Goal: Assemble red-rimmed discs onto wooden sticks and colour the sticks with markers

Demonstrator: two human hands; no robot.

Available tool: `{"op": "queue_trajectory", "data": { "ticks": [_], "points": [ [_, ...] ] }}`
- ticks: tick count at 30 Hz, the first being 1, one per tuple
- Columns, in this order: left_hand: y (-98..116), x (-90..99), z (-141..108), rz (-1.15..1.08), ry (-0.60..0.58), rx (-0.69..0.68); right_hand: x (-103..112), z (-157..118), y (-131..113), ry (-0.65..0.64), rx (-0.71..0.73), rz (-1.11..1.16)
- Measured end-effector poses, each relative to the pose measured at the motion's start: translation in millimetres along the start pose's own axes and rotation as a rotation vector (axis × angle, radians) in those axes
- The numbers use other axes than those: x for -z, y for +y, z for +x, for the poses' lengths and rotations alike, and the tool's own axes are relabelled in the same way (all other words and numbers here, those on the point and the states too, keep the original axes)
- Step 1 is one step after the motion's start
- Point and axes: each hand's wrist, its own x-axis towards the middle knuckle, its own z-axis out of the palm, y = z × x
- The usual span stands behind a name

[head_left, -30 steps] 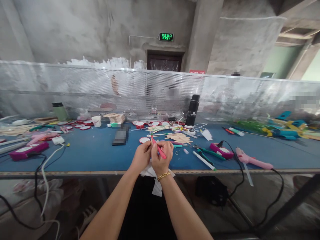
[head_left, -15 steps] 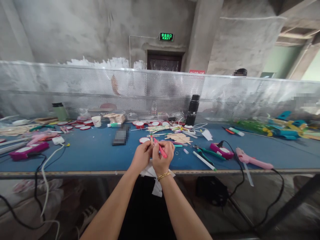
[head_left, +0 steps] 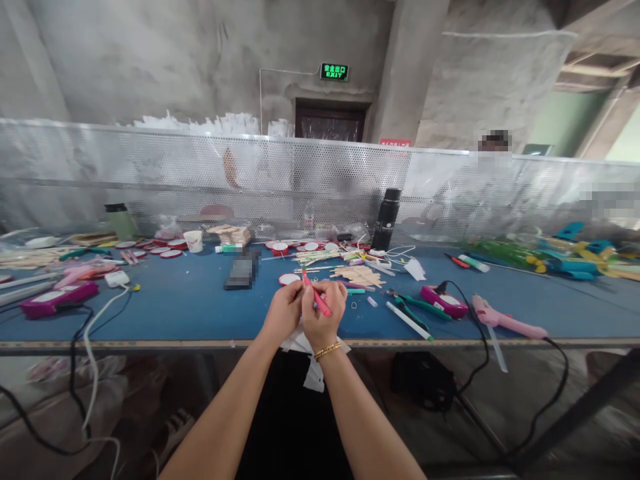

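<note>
Above the near edge of the blue work table [head_left: 165,320], my two hands meet in the middle of the head view. In my right hand [head_left: 324,323] is a pinkish-red marker [head_left: 320,301], slanted with its upper end by the left fingers. My left hand [head_left: 284,312] is closed on a thin stick [head_left: 304,268] whose green tip pokes up; the fingers hide most of it. White paper [head_left: 314,377] lies below my wrists, over my lap. Just beyond the hands are a round red-rimmed piece [head_left: 289,279] and flat wooden craft sticks [head_left: 361,275].
A phone [head_left: 242,270] lies to the left. On the right are green-handled pliers [head_left: 420,310], a white marker [head_left: 409,322], a purple device [head_left: 444,302] and a pink glue gun [head_left: 507,322] with its cord. A black flask [head_left: 386,220] stands before the perforated metal screen [head_left: 200,167].
The marker has shifted slightly left and up, its upper end now closer to the stick's green tip. Behind the screen, a person has moved a little to the right.
</note>
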Motion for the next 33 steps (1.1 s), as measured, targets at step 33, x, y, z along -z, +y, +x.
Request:
{"op": "queue_trajectory", "data": {
  "ticks": [33],
  "points": [
    [1.8, -1.7, -1.0, 0.003, -0.009, 0.020, -0.2, 0.9, -0.9, 0.070, 0.001, -0.009]
  ]
}}
